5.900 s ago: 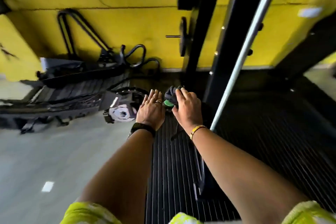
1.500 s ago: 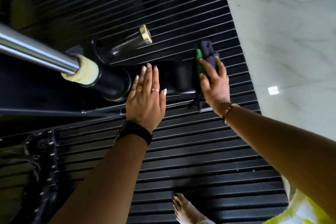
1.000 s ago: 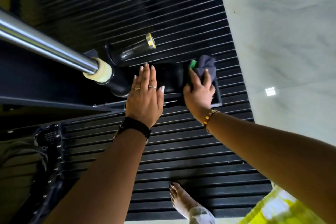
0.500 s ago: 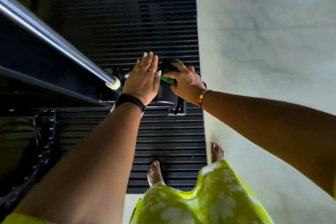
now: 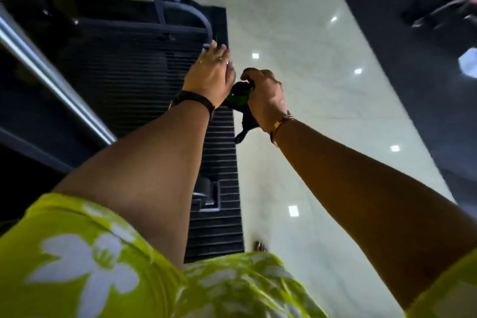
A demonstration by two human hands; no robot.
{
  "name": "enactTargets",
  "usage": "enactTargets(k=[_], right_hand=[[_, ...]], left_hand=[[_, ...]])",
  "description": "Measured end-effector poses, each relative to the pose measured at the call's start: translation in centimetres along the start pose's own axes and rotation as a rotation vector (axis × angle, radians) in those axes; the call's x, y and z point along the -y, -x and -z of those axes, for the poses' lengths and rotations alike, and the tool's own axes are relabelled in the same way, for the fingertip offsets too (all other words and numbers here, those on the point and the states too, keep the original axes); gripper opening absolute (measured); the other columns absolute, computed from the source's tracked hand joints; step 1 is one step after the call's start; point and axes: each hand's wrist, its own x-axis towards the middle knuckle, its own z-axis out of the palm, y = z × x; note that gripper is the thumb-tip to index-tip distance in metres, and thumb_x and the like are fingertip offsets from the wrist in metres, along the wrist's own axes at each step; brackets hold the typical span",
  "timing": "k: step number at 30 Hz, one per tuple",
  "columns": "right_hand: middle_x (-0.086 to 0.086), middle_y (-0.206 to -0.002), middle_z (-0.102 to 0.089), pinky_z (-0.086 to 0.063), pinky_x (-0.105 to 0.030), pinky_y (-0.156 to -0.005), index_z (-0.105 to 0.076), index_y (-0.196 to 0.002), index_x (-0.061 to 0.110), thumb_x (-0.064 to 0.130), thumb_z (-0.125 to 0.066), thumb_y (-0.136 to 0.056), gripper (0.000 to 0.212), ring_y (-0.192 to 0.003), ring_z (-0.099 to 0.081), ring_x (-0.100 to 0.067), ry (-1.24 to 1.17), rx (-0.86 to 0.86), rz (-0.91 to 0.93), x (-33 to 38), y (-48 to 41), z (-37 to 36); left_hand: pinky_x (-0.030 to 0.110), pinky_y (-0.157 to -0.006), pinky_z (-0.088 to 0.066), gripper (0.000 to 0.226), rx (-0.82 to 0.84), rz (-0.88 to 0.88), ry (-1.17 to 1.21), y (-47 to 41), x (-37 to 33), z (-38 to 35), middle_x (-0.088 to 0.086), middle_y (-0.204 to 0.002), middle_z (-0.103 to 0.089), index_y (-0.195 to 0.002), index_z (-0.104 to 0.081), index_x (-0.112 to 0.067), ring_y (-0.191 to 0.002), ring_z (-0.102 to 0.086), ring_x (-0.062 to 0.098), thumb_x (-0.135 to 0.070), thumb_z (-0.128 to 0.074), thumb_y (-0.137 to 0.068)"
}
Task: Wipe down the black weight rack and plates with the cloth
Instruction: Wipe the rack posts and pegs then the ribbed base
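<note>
My right hand (image 5: 265,97) grips a bunched dark cloth (image 5: 241,100) with a green patch, held in the air above the edge of the black ribbed mat (image 5: 139,72). A loose end of the cloth hangs down below my wrist. My left hand (image 5: 210,76) is beside it with straight fingers, raised over the mat and holding nothing. The black rack base plate (image 5: 209,195) sits on the mat below my left forearm. A chrome bar (image 5: 54,80) of the rack slants across the left. The frame is blurred.
A glossy pale tiled floor (image 5: 309,85) fills the middle and right. A black curved frame (image 5: 180,5) stands at the mat's far end. Dark blurred equipment (image 5: 444,18) is at the upper right. My bare toes (image 5: 259,246) show by the mat's edge.
Both hands have lifted off the rack base, the cloth now bunched in my right hand in the air. The view has swung up, so the base lies lower in the frame.
</note>
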Motion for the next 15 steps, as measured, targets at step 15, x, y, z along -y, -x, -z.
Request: enactTargets(k=[15], right_hand=[[-0.004,-0.103,-0.060,-0.049,-0.033,-0.079,-0.054,-0.096,0.018,0.005,-0.042,-0.089,0.018,-0.093,-0.058,-0.027,-0.002,-0.333,-0.239,3.3,0.3,16.6]], left_hand=[[0.040,-0.115,-0.025,0.047,0.004,-0.270,0.005,-6.1,-12.6,10.2,0.018,-0.152,-0.035,-0.141,-0.043,-0.001,-0.142,-0.029,0.032,-0.023,-0.026,-0.104]])
